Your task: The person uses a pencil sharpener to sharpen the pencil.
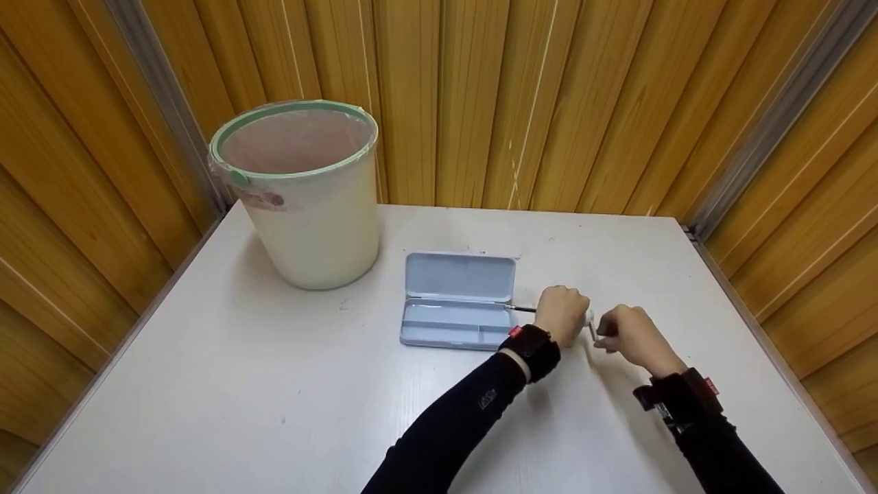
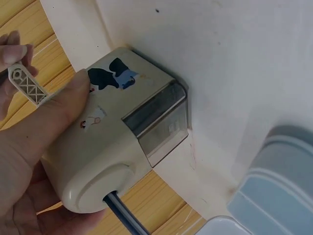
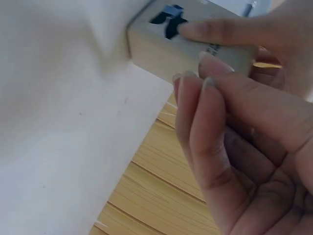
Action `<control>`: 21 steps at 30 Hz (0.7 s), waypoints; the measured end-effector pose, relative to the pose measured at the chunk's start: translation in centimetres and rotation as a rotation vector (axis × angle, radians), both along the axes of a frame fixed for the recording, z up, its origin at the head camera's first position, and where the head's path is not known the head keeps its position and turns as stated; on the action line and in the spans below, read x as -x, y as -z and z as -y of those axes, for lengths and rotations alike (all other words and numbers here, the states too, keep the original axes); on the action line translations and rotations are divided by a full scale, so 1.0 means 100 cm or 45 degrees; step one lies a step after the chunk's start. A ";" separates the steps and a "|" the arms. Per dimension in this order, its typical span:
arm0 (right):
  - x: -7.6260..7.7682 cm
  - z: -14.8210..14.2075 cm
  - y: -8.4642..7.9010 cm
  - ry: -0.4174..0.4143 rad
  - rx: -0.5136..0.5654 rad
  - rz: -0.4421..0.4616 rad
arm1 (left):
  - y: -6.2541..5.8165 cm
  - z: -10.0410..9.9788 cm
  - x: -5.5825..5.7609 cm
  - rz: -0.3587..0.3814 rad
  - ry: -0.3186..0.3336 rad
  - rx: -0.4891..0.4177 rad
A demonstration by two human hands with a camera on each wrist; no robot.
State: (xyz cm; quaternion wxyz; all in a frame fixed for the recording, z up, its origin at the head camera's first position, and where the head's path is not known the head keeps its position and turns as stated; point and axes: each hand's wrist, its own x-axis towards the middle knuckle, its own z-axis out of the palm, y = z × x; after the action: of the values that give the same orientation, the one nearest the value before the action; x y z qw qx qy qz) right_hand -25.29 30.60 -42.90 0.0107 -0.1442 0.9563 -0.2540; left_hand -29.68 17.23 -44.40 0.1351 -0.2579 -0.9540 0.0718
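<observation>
Gripping the sharpener [image 2: 110,142] on the table [image 1: 240,384] right of the open case [image 1: 459,278], the left hand [image 1: 562,314] is curling round it; a pencil [image 2: 123,211] is jutting toward the case, and the right hand [image 1: 636,336] is pinching the crank [image 2: 30,87].

Head view: white lettering [image 1: 487,399] on the black left sleeve [image 1: 473,422], between 5 and 6 o'clock of center — seems to start "Let", rest too small to call. Red tags on both wrist straps, left tag [image 1: 515,331] between 4 and 5 o'clock, right tag [image 1: 711,386] at 4 — pale marks on them, illegible. Right wrist view: small dark print [image 3: 212,49] on the pencil sharpener [image 3: 164,55], toward 1 o'clock, too blurred to read.
</observation>
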 end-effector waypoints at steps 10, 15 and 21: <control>-0.002 0.003 -0.014 0.046 -0.022 -0.151 | 0.001 -0.005 -0.005 -0.052 -0.026 0.028; 0.000 0.005 -0.015 0.065 -0.020 -0.182 | 0.002 -0.003 -0.008 -0.047 -0.028 0.036; 0.005 0.006 -0.017 0.101 -0.003 -0.247 | 0.005 -0.001 -0.007 -0.090 -0.023 0.012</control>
State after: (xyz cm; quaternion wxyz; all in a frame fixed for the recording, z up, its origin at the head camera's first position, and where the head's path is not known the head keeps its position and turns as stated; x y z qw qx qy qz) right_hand -25.76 30.04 -41.20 -0.0920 -0.1300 0.9582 -0.2378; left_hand -29.01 17.31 -44.85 0.1670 -0.2472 -0.9505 0.0866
